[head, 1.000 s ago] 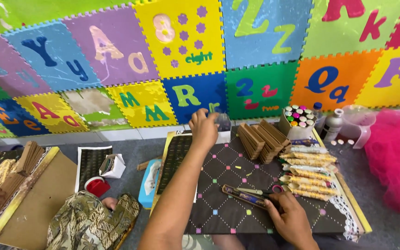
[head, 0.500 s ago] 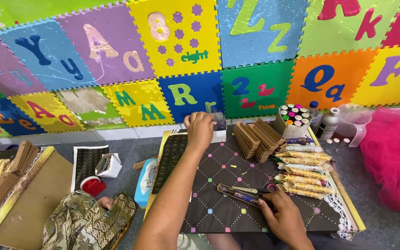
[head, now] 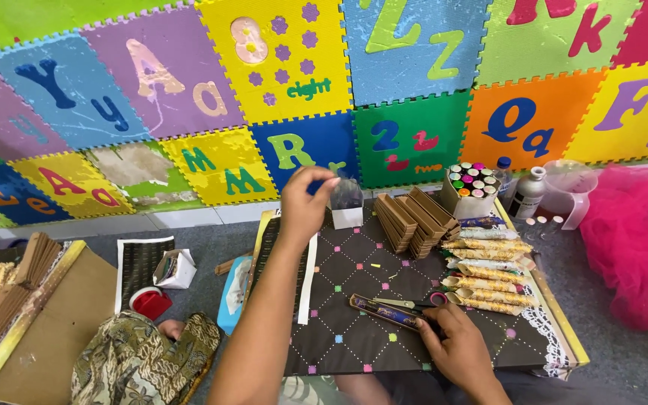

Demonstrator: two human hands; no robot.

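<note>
the left hand [head: 305,202] was raised at the far edge of the dark dotted board [head: 354,300], fingers pinched narrowly beside one small clear bag with a white base [head: 347,204]. the right hand [head: 459,349] lay on the near part of the board, fingertips pressing one slim patterned tube [head: 384,311], just beside one pair of scissors [head: 406,304]. two stacks of brown card strips [head: 412,221] stood at the far right, next to one box of coloured paint pots [head: 470,187] and one clear bottle with a black cap [head: 526,193]. about six cream patterned cones [head: 485,270] lay along the right edge.

Matt foam, glossy plastic, soft net

Foam wall tiles [head: 294,82] look matt and scuffed; the far bottle [head: 526,193] is glossy plastic; pink tulle [head: 635,247] at right is airy net.
</note>
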